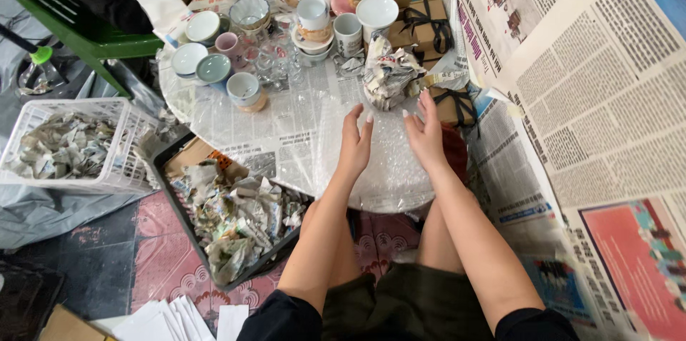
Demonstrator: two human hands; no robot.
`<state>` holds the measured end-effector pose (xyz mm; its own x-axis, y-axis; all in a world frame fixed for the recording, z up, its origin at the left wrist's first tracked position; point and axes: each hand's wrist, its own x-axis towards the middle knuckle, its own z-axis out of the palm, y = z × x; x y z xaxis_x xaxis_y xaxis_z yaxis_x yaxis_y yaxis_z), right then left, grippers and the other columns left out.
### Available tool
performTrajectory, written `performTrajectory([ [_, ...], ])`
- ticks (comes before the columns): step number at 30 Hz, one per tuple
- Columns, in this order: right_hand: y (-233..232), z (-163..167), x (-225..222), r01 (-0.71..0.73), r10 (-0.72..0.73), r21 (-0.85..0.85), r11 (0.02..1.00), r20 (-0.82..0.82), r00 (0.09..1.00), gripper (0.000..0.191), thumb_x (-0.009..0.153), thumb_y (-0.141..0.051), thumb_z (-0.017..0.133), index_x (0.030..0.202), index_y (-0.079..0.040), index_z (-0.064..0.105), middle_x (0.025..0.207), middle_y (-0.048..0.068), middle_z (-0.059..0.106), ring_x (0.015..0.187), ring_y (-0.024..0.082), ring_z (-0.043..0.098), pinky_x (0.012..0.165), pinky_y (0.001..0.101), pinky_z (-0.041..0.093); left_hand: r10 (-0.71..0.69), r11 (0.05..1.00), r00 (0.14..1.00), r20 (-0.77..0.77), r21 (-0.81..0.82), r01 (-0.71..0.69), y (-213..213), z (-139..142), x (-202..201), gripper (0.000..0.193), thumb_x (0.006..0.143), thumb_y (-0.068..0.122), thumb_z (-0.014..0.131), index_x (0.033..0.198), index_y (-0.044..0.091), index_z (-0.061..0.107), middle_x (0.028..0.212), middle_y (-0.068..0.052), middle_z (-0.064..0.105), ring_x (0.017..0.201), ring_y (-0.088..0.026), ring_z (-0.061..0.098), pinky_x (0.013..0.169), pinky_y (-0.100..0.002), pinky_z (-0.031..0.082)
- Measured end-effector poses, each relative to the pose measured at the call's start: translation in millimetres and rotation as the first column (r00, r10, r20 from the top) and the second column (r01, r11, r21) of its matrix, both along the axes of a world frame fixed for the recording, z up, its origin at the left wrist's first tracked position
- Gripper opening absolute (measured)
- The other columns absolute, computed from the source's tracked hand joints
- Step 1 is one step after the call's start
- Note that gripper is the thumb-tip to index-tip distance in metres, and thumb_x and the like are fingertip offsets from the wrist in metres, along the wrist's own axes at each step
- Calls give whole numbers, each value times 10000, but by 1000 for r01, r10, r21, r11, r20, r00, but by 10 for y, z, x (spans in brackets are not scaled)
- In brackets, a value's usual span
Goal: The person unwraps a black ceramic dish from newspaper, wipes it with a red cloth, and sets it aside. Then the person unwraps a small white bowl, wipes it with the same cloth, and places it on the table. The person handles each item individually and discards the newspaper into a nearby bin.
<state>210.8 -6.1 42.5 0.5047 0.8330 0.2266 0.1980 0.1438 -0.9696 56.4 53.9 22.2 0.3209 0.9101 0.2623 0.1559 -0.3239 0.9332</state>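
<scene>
My left hand (355, 142) and my right hand (424, 131) rest side by side on a sheet of clear bubble wrap (389, 169) spread over the near edge of a round table (236, 126) covered in newspaper. Both hands are flat with fingers apart and hold nothing. Just beyond the fingertips lies a lump wrapped in crumpled newspaper (387, 73). A small brown gift box with a black ribbon (451, 104) sits by my right hand.
Several cups, bowls and glasses (286, 26) crowd the table's far half, with more brown boxes (421, 26) at the back right. A black crate (236, 219) and a white basket (71, 144) of crumpled newspaper stand on the floor at left. Newspaper covers the wall (593, 83) at right.
</scene>
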Motion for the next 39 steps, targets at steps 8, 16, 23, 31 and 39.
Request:
performTrajectory([
  [8,669,-82,264,35,-36,-5,999,-120,992,758,1047,-268,646,1622,-28,215,1653,232,308,1559,321,307,1227,404,336,136,980,985,-101,161,-119,486,-88,549,634,1023,297,634,1490,-52,384,1510,-302,360,1418,-455,385,1206,-480,319],
  [16,917,-97,374,-1,-16,-109,994,-155,988,641,1038,-338,616,1530,-25,348,1507,179,523,1387,269,497,1131,366,389,83,996,994,-72,-18,-84,678,-132,715,764,984,291,680,1545,-42,284,1526,-296,394,1443,-410,381,1197,-464,304],
  [23,911,-175,427,-90,85,-17,996,-216,973,551,1049,-230,624,1512,-59,379,1490,123,548,1356,224,514,1110,352,402,9,997,998,-66,75,-4,708,-183,666,682,1039,222,628,1582,-14,289,1566,-277,384,1474,-402,377,1228,-455,308],
  [31,469,-43,178,-20,26,21,1000,-336,942,490,1046,-186,641,1468,-48,435,1398,110,611,1276,202,565,1060,332,457,-54,981,997,60,190,42,358,-62,516,713,1085,124,585,1646,21,159,1600,-244,282,1504,-403,341,1247,-454,303],
  [39,-262,-133,-113,-13,34,61,998,-349,936,474,1039,-94,664,1458,23,475,1479,137,573,1343,201,557,1071,330,472,-88,995,981,171,63,79,-367,-131,127,701,1059,87,612,1645,95,226,1575,-183,311,1421,-317,451,1102,-390,495],
])
